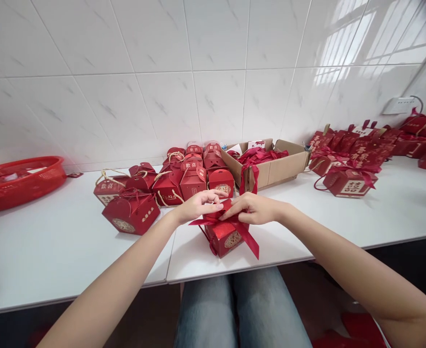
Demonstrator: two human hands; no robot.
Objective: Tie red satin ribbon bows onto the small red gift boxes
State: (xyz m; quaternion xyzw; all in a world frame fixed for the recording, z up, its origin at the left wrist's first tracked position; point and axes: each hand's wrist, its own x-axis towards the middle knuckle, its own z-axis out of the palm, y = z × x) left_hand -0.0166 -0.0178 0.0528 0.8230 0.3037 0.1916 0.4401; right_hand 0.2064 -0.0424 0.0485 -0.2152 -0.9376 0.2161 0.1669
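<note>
A small red gift box [224, 238] with a round gold pattern on its side sits near the table's front edge. A dark red ribbon [248, 238] lies across its top, with one tail hanging over the front and another sticking out to the left. My left hand [198, 207] is at the top left of the box, thumb and fingers bent around the ribbon. From the right, my right hand [253, 209] reaches in, index finger pressed onto the ribbon near the middle and the other fingers curled. The ribbon between my fingertips is partly hidden.
Several red gift boxes [193, 180] stand behind and to the left. A cardboard box [281, 169] of ribbons is at the back. A red basin [53, 176] stands far left. Ribboned boxes [352, 182] fill the right, below a power strip [401, 105] by the tiled wall.
</note>
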